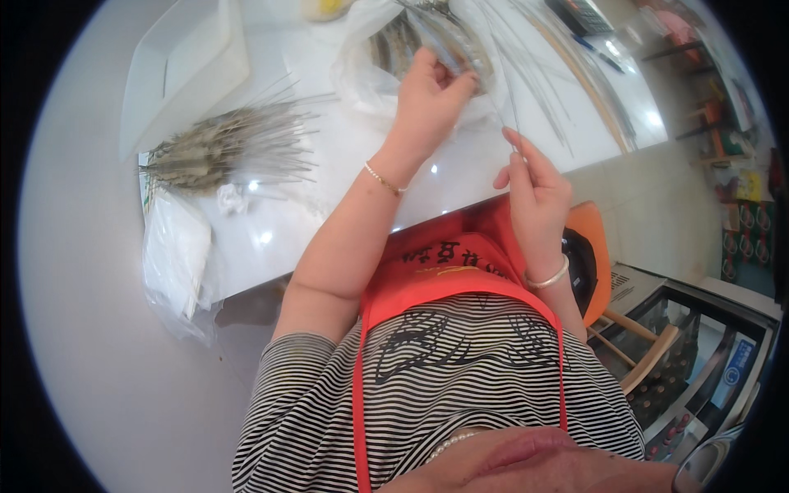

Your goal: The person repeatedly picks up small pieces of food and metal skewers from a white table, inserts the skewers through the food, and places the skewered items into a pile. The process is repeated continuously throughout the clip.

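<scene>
My left hand (431, 101) reaches over an open plastic bag (363, 86) that holds grey-brown, strip-like pieces (394, 43). Its fingers are pinched together at a blurred greyish piece above the bag. Lower and to the right, my right hand (535, 179) pinches a thin skewer (516, 132) between thumb and fingertips. A pile of skewered grey-brown pieces (212, 145) lies on the white table at the left, their bare stick ends pointing right. More thin skewers (533, 68) lie on the table to the right of the bag.
A translucent white plastic tub (185, 74) stands at the back left. A clear bag with white contents (179, 252) hangs over the left table edge, near a crumpled white tissue (233, 199). A blue pen (598, 53) and a dark keypad device (579, 17) lie back right. An orange chair (592, 259) stands right.
</scene>
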